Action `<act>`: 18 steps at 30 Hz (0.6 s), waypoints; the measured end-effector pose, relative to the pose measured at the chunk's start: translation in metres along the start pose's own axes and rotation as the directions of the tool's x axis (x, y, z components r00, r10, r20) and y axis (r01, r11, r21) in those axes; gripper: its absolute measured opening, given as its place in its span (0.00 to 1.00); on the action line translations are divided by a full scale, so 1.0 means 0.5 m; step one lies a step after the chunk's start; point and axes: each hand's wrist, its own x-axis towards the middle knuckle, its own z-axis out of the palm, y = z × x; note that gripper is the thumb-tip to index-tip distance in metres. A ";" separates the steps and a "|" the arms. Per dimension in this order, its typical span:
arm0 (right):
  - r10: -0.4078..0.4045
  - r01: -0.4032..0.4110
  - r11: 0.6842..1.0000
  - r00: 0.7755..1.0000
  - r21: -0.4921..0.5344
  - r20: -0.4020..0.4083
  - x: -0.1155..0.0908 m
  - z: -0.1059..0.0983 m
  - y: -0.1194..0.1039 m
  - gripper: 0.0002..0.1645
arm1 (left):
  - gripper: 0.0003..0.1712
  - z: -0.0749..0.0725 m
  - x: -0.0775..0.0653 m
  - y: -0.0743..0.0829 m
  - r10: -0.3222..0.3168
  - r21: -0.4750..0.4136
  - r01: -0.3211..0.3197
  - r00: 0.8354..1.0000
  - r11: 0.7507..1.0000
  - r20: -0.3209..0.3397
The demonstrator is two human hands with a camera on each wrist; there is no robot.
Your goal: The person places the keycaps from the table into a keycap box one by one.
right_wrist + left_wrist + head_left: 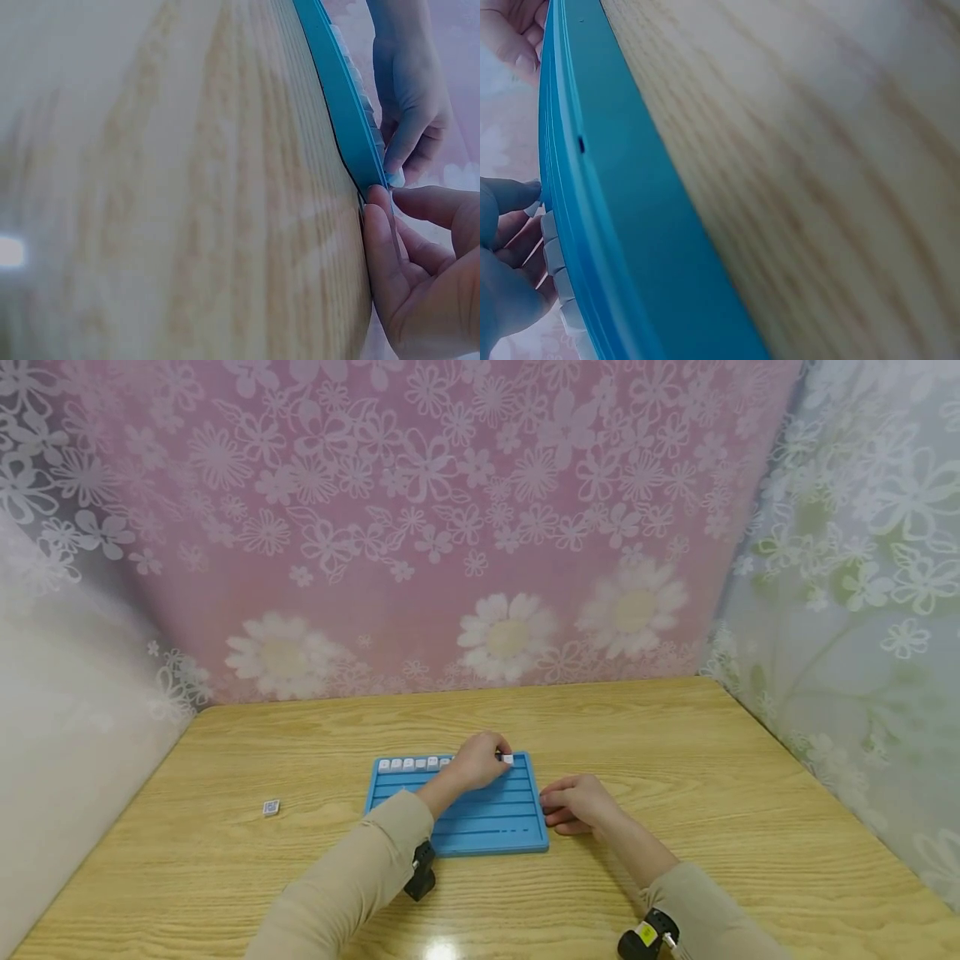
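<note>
A blue tray with ridged rows lies on the table. Along its far row stand several small white blocks with faint dark markings on top. Reaching across the tray, my left hand pinches a white block between thumb and fingers at the right end of that row. In the left wrist view, the left hand is beside the line of blocks. My right hand is at the tray's right side, its relaxed fingertips against the edge; the right wrist view shows those fingers right at the tray corner.
A single small white square piece with bluish print lies on the table to the left of the tray. Floral curtains hang behind the wooden table and at its sides.
</note>
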 end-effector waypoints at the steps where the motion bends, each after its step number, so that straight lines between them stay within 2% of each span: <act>1: -0.002 0.002 1.000 1.000 -0.001 -0.001 0.000 0.000 0.001 0.16 | 0.08 0.001 0.001 0.000 0.001 -0.003 -0.001 1.000 1.000 0.002; 18: -0.007 0.007 1.000 1.000 0.008 -0.007 0.002 -0.001 0.006 0.15 | 0.06 0.012 0.006 -0.011 -0.008 0.023 0.008 1.000 1.000 -0.021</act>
